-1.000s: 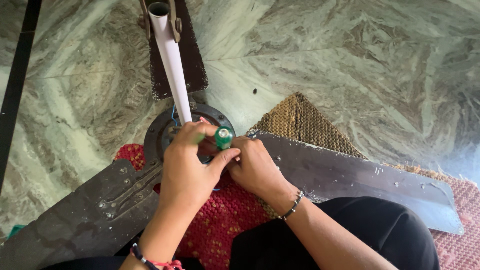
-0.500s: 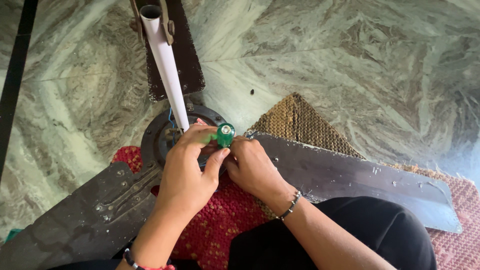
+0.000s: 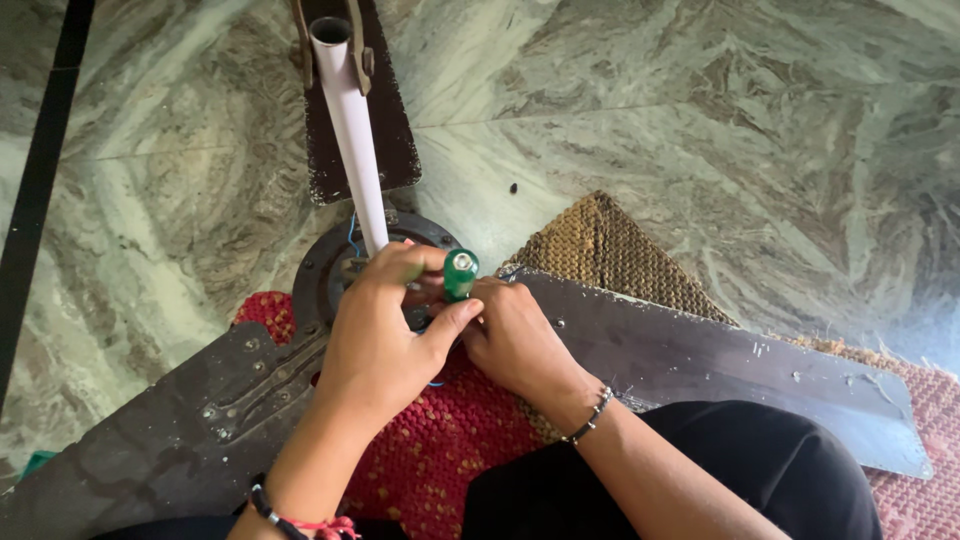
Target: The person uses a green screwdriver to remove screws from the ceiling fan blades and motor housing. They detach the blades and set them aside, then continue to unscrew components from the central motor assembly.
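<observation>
Left grip (image 3: 385, 335) clenched round green screwdriver handle (image 3: 459, 274), right grip (image 3: 515, 335) pinching near tip, exact hold hidden. Screwdriver upright over fan motor hub (image 3: 325, 270). Looks mid-screw; next needs steady downward pressure, straight axis.

Both hands met over the dark round hub (image 3: 325, 272) of a ceiling fan lying on the marble floor (image 3: 700, 120). The left hand (image 3: 385, 335) gripped a green-handled screwdriver (image 3: 459, 273) — handle end upward — with the right hand (image 3: 515, 335) pressed just beside it. A white pipe (image 3: 352, 125) rose from the hub. Dusty brown blades (image 3: 720, 360) spread to either side — resting on a red woven mat (image 3: 440, 440), with a tan mat (image 3: 600, 245) beyond.
</observation>
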